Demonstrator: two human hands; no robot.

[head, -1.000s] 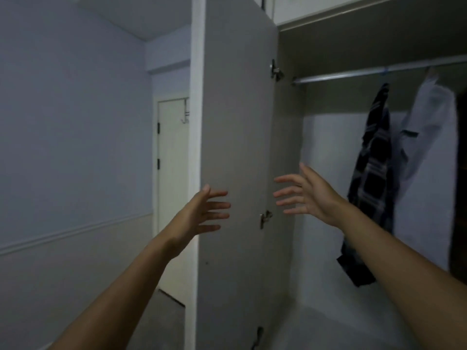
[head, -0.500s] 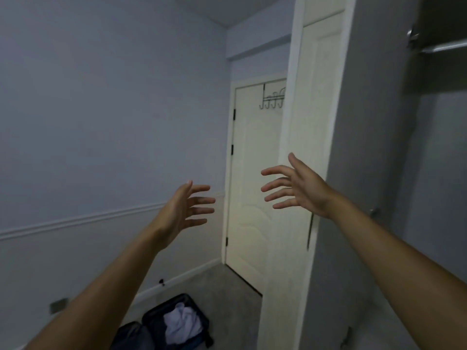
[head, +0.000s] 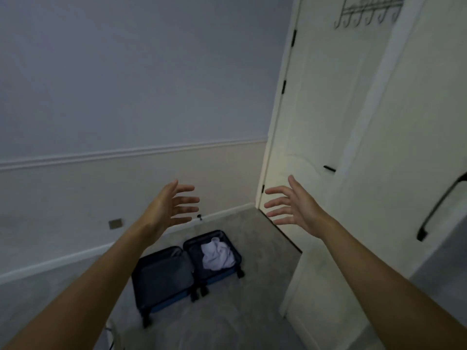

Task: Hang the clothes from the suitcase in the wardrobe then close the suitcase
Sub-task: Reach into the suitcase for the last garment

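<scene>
Though neither grips anything, the fingers of the left hand are spread apart & slightly bent, tips pointing right. The fingers of the right hand are fanned apart the same way, tips pointing left. Palms face each other w/ a gap between, both up in the air at approx the same height. Bare forearms run back to the bottom corners of the view.

Below & between the hands, well apart from them, the suitcase lies open flat on the grey carpet, close to the wall. It's dark blue, wheels toward the camera. Its left half shows only grey lining; its right half holds a crumpled white garment. A small plate sits low on the wall, left of the left wrist.

Right of the hands is a cream room door w/ a metal hook rack over its top. Nearer, at far right, is the wardrobe door w/ a long black handle.
</scene>
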